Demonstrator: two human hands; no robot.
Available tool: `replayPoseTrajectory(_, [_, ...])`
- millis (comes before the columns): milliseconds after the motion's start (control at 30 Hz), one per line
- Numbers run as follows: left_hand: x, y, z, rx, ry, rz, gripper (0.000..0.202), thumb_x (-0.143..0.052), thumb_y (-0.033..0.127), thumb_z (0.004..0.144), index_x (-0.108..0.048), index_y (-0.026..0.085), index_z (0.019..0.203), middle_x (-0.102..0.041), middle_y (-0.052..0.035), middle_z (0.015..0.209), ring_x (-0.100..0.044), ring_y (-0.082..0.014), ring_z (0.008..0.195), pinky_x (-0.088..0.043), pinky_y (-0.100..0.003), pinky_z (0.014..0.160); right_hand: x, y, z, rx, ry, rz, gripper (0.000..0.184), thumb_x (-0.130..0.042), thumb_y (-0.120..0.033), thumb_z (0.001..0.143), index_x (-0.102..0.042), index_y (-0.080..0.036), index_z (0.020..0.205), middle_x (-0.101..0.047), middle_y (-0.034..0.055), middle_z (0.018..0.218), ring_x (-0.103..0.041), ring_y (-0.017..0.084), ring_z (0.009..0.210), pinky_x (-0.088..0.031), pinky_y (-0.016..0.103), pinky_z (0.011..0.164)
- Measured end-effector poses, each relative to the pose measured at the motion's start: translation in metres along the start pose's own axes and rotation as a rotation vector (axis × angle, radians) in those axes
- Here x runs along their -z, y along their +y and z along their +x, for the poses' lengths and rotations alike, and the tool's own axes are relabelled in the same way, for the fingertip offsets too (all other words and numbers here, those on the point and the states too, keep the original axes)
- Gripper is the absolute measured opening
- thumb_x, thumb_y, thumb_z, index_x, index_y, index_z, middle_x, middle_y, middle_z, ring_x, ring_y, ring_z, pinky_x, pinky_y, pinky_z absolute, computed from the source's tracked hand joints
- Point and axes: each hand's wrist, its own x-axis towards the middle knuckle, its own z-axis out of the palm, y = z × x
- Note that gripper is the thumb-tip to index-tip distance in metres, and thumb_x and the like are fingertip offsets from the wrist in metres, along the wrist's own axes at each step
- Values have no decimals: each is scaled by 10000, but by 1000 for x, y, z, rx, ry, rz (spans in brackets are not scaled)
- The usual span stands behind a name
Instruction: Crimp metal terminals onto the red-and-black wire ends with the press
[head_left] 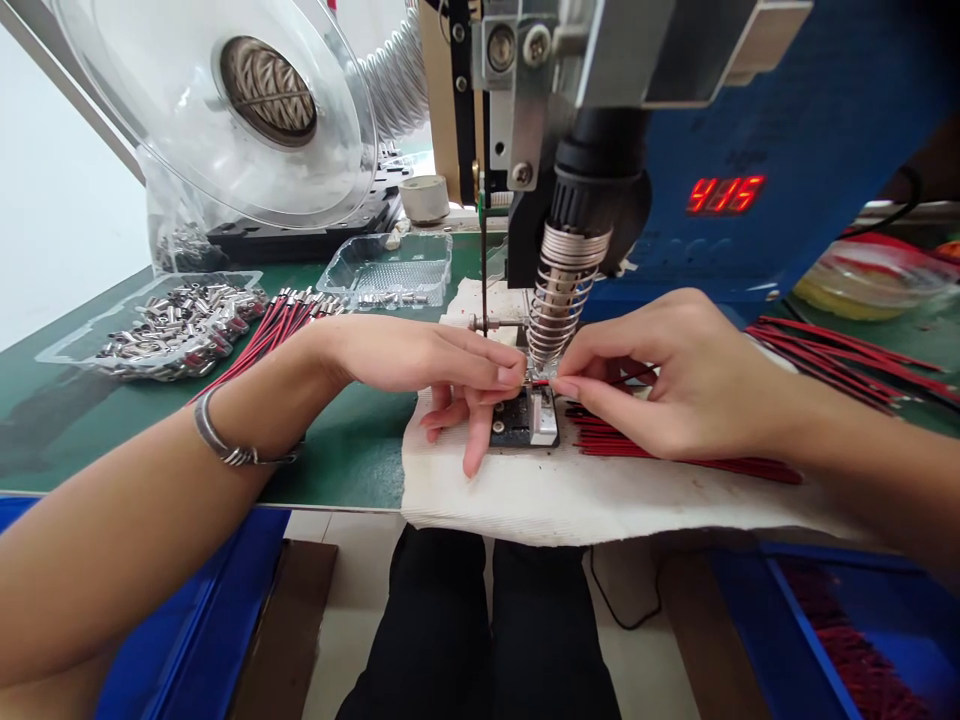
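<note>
My left hand (435, 365) reaches in from the left, thumb and forefinger pinched at a small metal fixture (543, 418); what they hold is too small to make out. From the right, my right hand (660, 375) pinches a thin red-and-black wire (634, 374), its end at the fixture. Right above both fingertips hangs a soldering iron (568, 285) wrapped in a wire coil. Beneath my right hand, a bundle of red and black wires (611, 437) lies on a white cloth (480, 495).
To the left are a clear tray of metal connectors (180, 325), wires with connectors (262, 335) and another clear tray (390, 265). A clear round hood (172, 100) stands behind. A blue machine (750, 130) displays 415. More wires (840, 360) lie at the right.
</note>
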Motion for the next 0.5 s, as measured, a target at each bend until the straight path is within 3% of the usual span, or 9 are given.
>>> replayPoseTrajectory(300, [2, -5, 2, -17, -24, 5, 444, -676, 468, 1178, -445, 281, 847, -919, -67, 913, -622, -188, 647, -533, -310, 644, 1, 0, 1, 1, -18, -7, 258, -704, -215, 1095, -757, -243, 845, -721, -22, 633, -553, 141, 502, -391, 341, 562])
replayPoseTrajectory(500, [1, -7, 1, -13, 0, -23, 450, -654, 504, 1190, -453, 281, 855, -915, -66, 896, -614, -194, 657, -521, -308, 658, 0, -2, 2, 27, -5, -53, 256, -670, -136, 1065, -780, -224, 851, -721, -28, 622, -554, 130, 498, -406, 307, 550])
